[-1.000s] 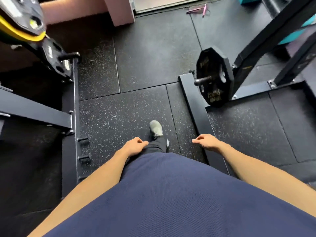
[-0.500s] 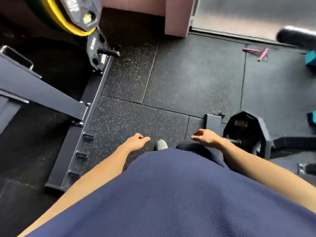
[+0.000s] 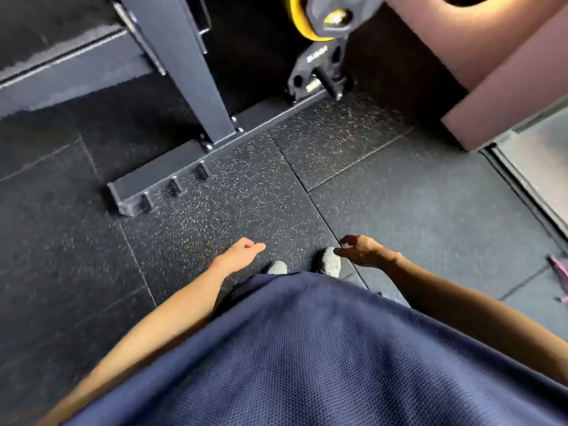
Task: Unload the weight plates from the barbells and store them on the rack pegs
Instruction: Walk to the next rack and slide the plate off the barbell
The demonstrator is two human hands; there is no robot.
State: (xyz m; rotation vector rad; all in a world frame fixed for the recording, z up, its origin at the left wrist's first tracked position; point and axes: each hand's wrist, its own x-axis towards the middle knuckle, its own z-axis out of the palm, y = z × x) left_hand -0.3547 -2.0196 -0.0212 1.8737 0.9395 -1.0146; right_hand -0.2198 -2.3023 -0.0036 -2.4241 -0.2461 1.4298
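A yellow-rimmed weight plate point(image 3: 299, 23) with a black plate point(image 3: 333, 15) in front of it hangs at the top centre on the rack. Below them a small black plate point(image 3: 313, 67) with holes sits on a low peg point(image 3: 330, 84) of the dark steel rack point(image 3: 184, 72). My left hand point(image 3: 241, 255) and my right hand point(image 3: 361, 250) hang in front of my waist, fingers loosely curled, holding nothing. Both are well short of the plates.
The rack's base rail point(image 3: 159, 182) with three short stubs lies on the speckled rubber floor point(image 3: 252, 186) ahead left. A pink wall block point(image 3: 504, 87) stands at the right, with a glass door track point(image 3: 528, 186) beside it. A pink object point(image 3: 559, 272) lies at the right edge.
The view has swung left: the rack with the yellow plate now sits top centre, and the black plate on the other rack at the right has left the view. Both hands stay empty.
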